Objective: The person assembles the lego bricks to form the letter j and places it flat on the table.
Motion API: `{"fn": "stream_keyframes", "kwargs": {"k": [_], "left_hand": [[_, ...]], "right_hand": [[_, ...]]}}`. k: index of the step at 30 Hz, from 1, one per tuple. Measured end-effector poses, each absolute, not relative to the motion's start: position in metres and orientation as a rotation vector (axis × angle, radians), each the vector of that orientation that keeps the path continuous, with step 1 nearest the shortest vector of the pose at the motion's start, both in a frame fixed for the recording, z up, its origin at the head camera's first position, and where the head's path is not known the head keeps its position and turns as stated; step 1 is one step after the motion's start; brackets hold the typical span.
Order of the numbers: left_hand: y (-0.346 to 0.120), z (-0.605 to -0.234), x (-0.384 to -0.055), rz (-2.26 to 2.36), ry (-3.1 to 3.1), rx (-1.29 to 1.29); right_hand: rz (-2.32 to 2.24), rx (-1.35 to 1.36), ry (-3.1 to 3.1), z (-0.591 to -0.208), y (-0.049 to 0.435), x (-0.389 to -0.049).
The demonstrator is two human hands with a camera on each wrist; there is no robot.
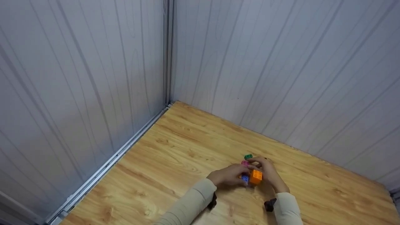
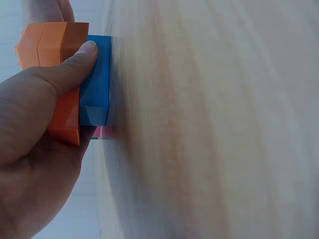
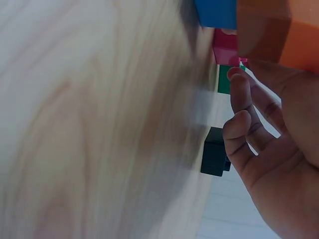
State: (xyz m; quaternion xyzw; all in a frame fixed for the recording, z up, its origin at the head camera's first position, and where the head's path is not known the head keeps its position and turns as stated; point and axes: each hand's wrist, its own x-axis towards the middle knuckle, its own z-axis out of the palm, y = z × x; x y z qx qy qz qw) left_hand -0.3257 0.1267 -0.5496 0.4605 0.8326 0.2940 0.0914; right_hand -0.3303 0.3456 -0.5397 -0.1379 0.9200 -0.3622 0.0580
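My left hand point(image 1: 229, 175) holds a blue toy building brick point(image 2: 95, 79) and an orange building block point(image 2: 62, 45) pressed against it, the thumb lying across both. The blue brick is low, close over the wooden surface. In the head view the orange block point(image 1: 256, 177) stands between both hands, studs up. Beside it is my right hand point(image 1: 271, 175), its fingers loosely bent and apart; the orange block hides part of that hand in the right wrist view. Just beyond the fingers are a pink brick point(image 3: 226, 47) and a green brick point(image 1: 248, 156).
A dark brick point(image 3: 214, 152) stands on the wooden surface point(image 1: 175, 150) by my right fingers. Pale panelled walls point(image 1: 281, 68) meet in a corner behind, and a metal rail point(image 1: 117, 154) edges the left side. Dark wrist cameras point(image 1: 270, 204) hang under both sleeves.
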Motion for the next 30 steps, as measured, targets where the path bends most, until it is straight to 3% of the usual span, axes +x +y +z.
{"fn": "stream_keyframes", "kwargs": {"k": [22, 30], "left_hand": [[0.126, -0.552, -0.327, 0.847, 2.483, 1.392], [0.126, -0.552, -0.326, 0.856, 2.485, 1.382]], "right_hand": [[-1.176, -0.512, 2.784, -0.539, 0.349, -0.332], [-1.097, -0.361, 2.871, -0.532, 0.352, -0.324]]}}
